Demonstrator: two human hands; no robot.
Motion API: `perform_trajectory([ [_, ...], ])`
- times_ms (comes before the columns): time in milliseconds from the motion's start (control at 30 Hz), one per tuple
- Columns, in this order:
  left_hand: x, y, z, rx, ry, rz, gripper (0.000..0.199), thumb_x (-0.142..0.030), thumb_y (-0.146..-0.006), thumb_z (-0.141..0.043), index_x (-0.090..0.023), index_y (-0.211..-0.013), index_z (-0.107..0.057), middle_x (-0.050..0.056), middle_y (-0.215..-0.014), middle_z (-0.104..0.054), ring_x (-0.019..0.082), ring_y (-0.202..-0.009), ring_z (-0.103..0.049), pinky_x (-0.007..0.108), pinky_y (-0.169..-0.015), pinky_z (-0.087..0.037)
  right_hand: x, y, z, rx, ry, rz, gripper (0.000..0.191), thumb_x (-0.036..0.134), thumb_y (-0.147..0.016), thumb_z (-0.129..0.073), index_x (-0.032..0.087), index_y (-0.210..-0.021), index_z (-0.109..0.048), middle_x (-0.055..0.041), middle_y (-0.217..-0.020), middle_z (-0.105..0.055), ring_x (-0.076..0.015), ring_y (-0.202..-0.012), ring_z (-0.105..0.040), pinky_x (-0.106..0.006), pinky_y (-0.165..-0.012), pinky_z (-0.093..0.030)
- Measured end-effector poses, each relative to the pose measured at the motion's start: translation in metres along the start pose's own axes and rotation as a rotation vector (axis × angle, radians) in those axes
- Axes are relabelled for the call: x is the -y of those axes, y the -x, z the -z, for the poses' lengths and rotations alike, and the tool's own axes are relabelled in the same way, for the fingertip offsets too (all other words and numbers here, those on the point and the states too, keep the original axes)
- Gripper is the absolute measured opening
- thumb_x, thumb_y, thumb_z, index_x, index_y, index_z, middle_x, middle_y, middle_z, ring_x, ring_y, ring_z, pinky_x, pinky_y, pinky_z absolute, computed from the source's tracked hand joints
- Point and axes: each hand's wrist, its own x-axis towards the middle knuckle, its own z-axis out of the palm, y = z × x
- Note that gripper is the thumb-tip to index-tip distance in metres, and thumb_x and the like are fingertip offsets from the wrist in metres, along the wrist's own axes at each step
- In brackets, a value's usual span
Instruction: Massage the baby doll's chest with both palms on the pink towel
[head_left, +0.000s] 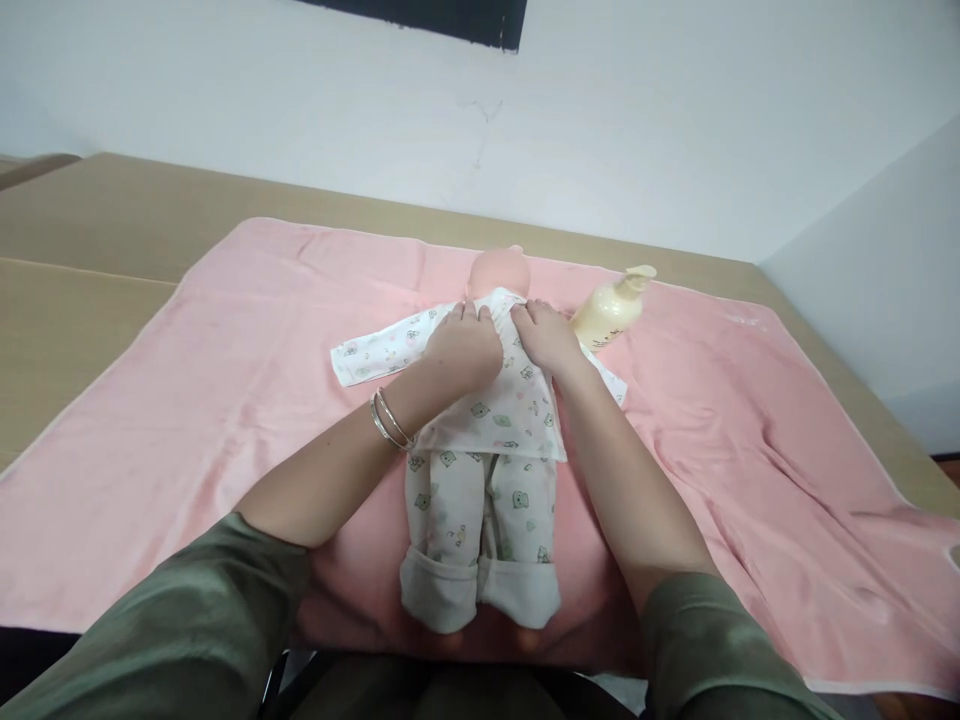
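Note:
A baby doll lies on its back or front, I cannot tell which, with its bald head [499,272] pointing away from me. It wears a white printed shirt [495,425] and matching trousers [457,500] with turned-up cuffs. My left hand [466,345], below two silver bangles [390,420], is at the shirt's left shoulder, its fingers bent over the cloth. At the collar on the other side, my right hand [546,335] has its fingers curled on the shirt. Small folds run in the cloth between both hands. The fingertips are partly hidden.
A pink blanket [247,400] spreads under the doll over a wooden table [90,225]. Close to my right hand, a cream pump bottle [609,312] leans on the blanket by the doll's sleeve. A white wall [337,120] rises behind the table.

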Motion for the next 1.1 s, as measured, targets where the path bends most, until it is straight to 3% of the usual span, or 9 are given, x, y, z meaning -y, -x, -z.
perform_trajectory([
  [100, 0.012, -0.011, -0.001, -0.015, -0.044, -0.007, 0.038, -0.009, -0.091, -0.04, -0.005, -0.109, -0.074, 0.027, -0.129, -0.069, 0.038, -0.128, -0.062, 0.054, -0.113, -0.047, 0.022, 0.017, -0.003, -0.034, 0.124, 0.006, 0.06, 0.033, -0.107, -0.025, -0.003, -0.146, -0.054, -0.0294, -0.156, -0.054, -0.0399, -0.15, -0.046, -0.056, -0.125, -0.033],
  [167, 0.021, -0.02, -0.004, -0.069, 0.053, 0.096, 0.039, -0.012, -0.096, -0.035, -0.007, -0.107, -0.072, 0.023, -0.122, -0.071, 0.034, -0.12, -0.066, 0.048, -0.106, -0.052, 0.04, 0.034, -0.006, -0.037, 0.174, 0.024, 0.061, 0.028, -0.106, -0.028, -0.009, -0.153, -0.043, -0.0324, -0.162, -0.046, -0.0423, -0.155, -0.04, -0.056, -0.127, -0.031],
  [300, 0.03, -0.03, -0.011, -0.116, 0.217, 0.242, 0.044, -0.019, -0.103, -0.025, -0.008, -0.113, -0.067, 0.021, -0.12, -0.073, 0.03, -0.111, -0.069, 0.044, -0.102, -0.053, 0.064, 0.06, -0.008, -0.01, 0.243, 0.111, 0.063, 0.019, -0.103, -0.034, -0.01, -0.158, -0.034, -0.0349, -0.168, -0.034, -0.0452, -0.159, -0.033, -0.057, -0.128, -0.03],
  [400, 0.029, -0.03, -0.012, -0.141, 0.202, 0.244, 0.043, -0.021, -0.104, -0.025, -0.01, -0.11, -0.066, 0.021, -0.119, -0.073, 0.031, -0.112, -0.069, 0.045, -0.103, -0.052, 0.059, 0.056, -0.006, 0.032, 0.217, 0.164, 0.061, 0.015, -0.1, -0.032, -0.009, -0.157, -0.037, -0.0334, -0.168, -0.034, -0.0418, -0.161, -0.032, -0.055, -0.13, -0.029],
  [500, 0.024, -0.027, -0.011, -0.154, 0.175, 0.23, 0.043, -0.023, -0.105, -0.025, -0.011, -0.108, -0.066, 0.021, -0.117, -0.073, 0.033, -0.111, -0.069, 0.046, -0.102, -0.052, 0.039, 0.032, -0.006, -0.002, 0.078, 0.141, 0.056, 0.022, -0.104, -0.029, -0.005, -0.148, -0.049, -0.0303, -0.162, -0.047, -0.0377, -0.155, -0.042, -0.052, -0.129, -0.033],
  [667, 0.021, -0.024, -0.009, -0.181, 0.188, 0.221, 0.041, -0.024, -0.104, -0.027, -0.012, -0.107, -0.067, 0.02, -0.114, -0.074, 0.031, -0.111, -0.069, 0.044, -0.103, -0.051, 0.015, 0.007, -0.016, -0.114, -0.057, 0.03, 0.053, 0.036, -0.105, -0.032, 0.004, -0.137, -0.059, -0.0262, -0.155, -0.056, -0.0401, -0.15, -0.046, -0.061, -0.126, -0.032],
  [833, 0.025, -0.025, -0.008, -0.194, 0.324, 0.26, 0.04, -0.03, -0.104, -0.03, -0.015, -0.103, -0.066, 0.018, -0.113, -0.075, 0.03, -0.105, -0.069, 0.043, -0.097, -0.052, 0.023, 0.021, -0.004, -0.095, -0.131, 0.148, 0.046, 0.03, -0.102, -0.037, 0.011, -0.135, -0.062, -0.0219, -0.153, -0.059, -0.0385, -0.15, -0.047, -0.063, -0.125, -0.035],
  [1000, 0.034, -0.026, -0.006, -0.253, 0.529, 0.32, 0.038, -0.033, -0.102, -0.034, -0.019, -0.102, -0.069, 0.013, -0.116, -0.076, 0.028, -0.108, -0.069, 0.041, -0.099, -0.053, 0.035, 0.034, 0.009, -0.164, -0.215, 0.25, 0.054, 0.024, -0.1, -0.038, 0.016, -0.152, -0.051, -0.0131, -0.17, -0.043, -0.0302, -0.164, -0.027, -0.059, -0.135, -0.023],
  [1100, 0.036, -0.027, -0.005, -0.307, 0.557, 0.327, 0.04, -0.03, -0.101, -0.034, -0.018, -0.109, -0.071, 0.013, -0.126, -0.075, 0.027, -0.117, -0.068, 0.041, -0.106, -0.051, 0.038, 0.033, -0.001, -0.148, -0.14, 0.223, 0.054, 0.022, -0.1, -0.039, 0.01, -0.151, -0.052, -0.0187, -0.171, -0.04, -0.0347, -0.164, -0.028, -0.062, -0.134, -0.022],
])
